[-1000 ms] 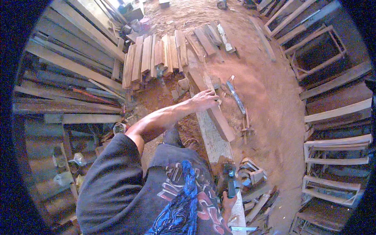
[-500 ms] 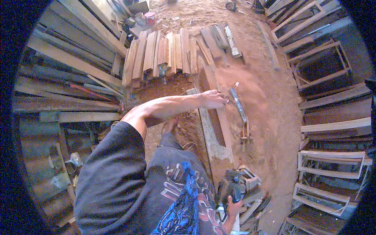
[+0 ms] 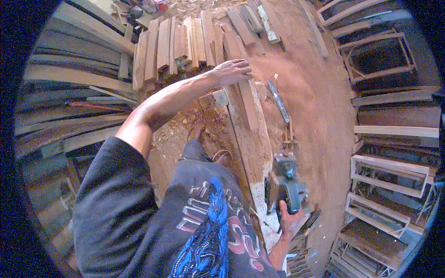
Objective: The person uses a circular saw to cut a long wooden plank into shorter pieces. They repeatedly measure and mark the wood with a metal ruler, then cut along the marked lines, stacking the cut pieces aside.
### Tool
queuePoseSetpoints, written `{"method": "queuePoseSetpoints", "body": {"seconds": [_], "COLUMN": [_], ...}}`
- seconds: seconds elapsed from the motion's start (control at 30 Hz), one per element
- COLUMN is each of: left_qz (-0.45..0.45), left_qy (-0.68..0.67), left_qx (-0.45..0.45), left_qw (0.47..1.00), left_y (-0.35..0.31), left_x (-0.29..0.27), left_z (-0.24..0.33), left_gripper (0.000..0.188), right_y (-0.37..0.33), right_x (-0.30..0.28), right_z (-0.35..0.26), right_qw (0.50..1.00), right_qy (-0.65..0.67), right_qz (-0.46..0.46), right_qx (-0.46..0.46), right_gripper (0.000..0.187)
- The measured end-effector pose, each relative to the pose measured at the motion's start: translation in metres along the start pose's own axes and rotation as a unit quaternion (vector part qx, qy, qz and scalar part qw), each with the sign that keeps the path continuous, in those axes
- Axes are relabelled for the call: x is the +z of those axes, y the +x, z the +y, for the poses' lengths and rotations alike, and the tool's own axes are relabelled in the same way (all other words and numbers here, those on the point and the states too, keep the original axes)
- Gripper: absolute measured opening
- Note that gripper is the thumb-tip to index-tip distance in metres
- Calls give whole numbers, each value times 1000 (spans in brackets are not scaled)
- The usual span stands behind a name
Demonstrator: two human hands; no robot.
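Note:
A long reddish-brown wooden board (image 3: 249, 109) lies lengthwise on a thick, worn work beam (image 3: 237, 127). My left hand (image 3: 230, 72) is closed over the board towards its far end, with fingers curled across the top and right edge. At the lower right, my right hand (image 3: 290, 218) grips the rear handle of a dark green electric hand planer (image 3: 291, 187). The planer is somewhat blurred and sits beside the near part of the beam, apart from the board. Its underside is hidden.
Cut planks (image 3: 163, 44) are stacked beyond my left arm. A blue bar-like tool (image 3: 278, 102) lies on the sawdust-covered ground right of the beam. Wooden frames (image 3: 389, 173) line the right side, and long timbers (image 3: 79, 76) the left. A small block (image 3: 214, 99) juts from the beam's left.
The planer in my right hand has come up and forward from the pile of offcuts at the lower right. My left hand and the board have shifted away from me along the beam.

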State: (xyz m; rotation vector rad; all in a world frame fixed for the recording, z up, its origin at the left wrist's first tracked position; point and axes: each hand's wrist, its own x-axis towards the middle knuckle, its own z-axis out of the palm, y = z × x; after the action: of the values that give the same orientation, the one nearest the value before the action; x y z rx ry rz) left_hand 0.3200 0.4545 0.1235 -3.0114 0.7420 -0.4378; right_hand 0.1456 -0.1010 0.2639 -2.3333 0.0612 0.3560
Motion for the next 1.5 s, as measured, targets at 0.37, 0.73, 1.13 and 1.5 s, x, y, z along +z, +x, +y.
{"method": "queuePoseSetpoints", "body": {"seconds": [0.37, 0.73, 1.13, 1.5], "left_qz": [54, 70, 113, 133], "left_qy": [-145, -485, -598, -593], "left_qx": [-305, -443, -450, -447], "left_qw": [940, 751, 653, 656], "left_y": [-69, -49, -44, -44], "left_x": [-21, -36, -30, -24], "left_z": [114, 163, 160, 161], "left_gripper": [63, 106, 110, 109], "right_y": [64, 86, 95, 99], "right_x": [66, 92, 92, 97], "right_z": [-92, -115, -125, -123], "right_qw": [978, 964, 968, 970], "right_qy": [-69, 107, 97, 86], "right_qz": [-95, -207, -204, -185], "right_qx": [-174, -132, -109, -134], "right_gripper": [46, 59, 61, 63]}}
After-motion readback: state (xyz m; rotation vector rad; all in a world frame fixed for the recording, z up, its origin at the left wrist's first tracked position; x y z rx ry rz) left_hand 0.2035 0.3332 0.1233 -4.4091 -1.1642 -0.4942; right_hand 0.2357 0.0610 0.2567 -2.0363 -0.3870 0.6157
